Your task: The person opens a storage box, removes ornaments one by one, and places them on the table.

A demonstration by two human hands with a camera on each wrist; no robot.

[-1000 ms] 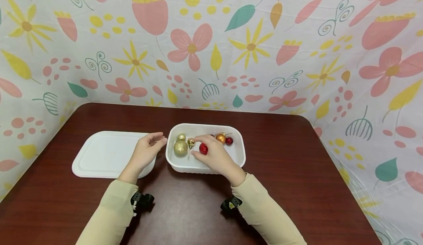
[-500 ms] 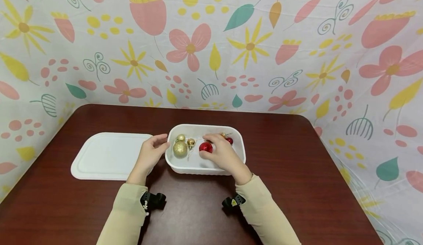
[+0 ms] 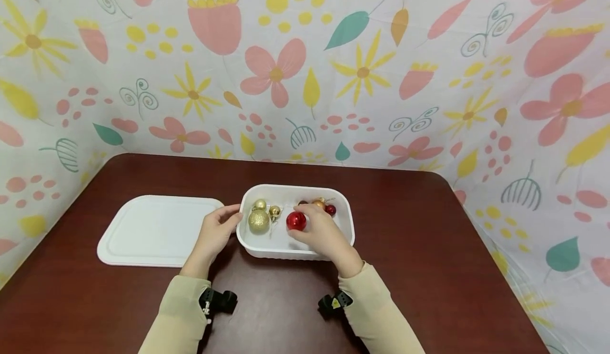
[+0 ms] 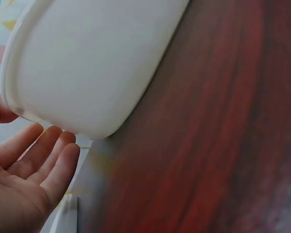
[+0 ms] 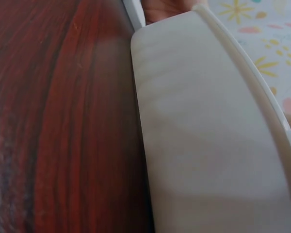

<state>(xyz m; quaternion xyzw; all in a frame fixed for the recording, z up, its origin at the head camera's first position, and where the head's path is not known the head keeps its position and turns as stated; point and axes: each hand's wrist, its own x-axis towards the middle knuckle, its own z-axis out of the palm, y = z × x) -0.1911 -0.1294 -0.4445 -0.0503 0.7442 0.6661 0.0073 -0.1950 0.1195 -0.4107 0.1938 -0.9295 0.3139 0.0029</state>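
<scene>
the right hand (image 3: 320, 232) is inside the white plastic tub (image 3: 347, 217), thumb and fingers curled round a shiny red bauble (image 3: 296, 221) near the middle of the tub floor. the left hand (image 3: 216, 231) rests against the tub's left end, fingers lightly bent along the outer wall and rim, bracing rather than clamping; the left wrist view shows them relaxed and slightly spread beside the wall, curled round nothing.

also in the tub: a large glittery gold bauble (image 3: 259, 221), a small gold bauble (image 3: 260, 204) behind it, a smaller gold bauble (image 3: 275, 211) just right of those, and an orange bauble (image 3: 318, 204) and a dark red bauble (image 3: 330, 210) at the far right. the white lid (image 3: 157, 229) lies flat on the dark wooden table (image 3: 429, 269), left of the tub, its near corner under the left hand.

likely faults:
- slip: the red bauble is smooth and round; a light fingertip grip could let it roll out and strike its neighbours.
- snag: thin hanger loops appear to stand off the gold baubles just beside the grip; a finger catching one could drag it along.
- tub shift: the tub looks light; an uneven push from the left hand could slide it on the table.

pose: both forearms, in beige sleeves, run up from the near table edge. the right wrist crosses the tub's near wall and bends down, palm facing left. the left wrist is straight, palm toward the tub.
</scene>
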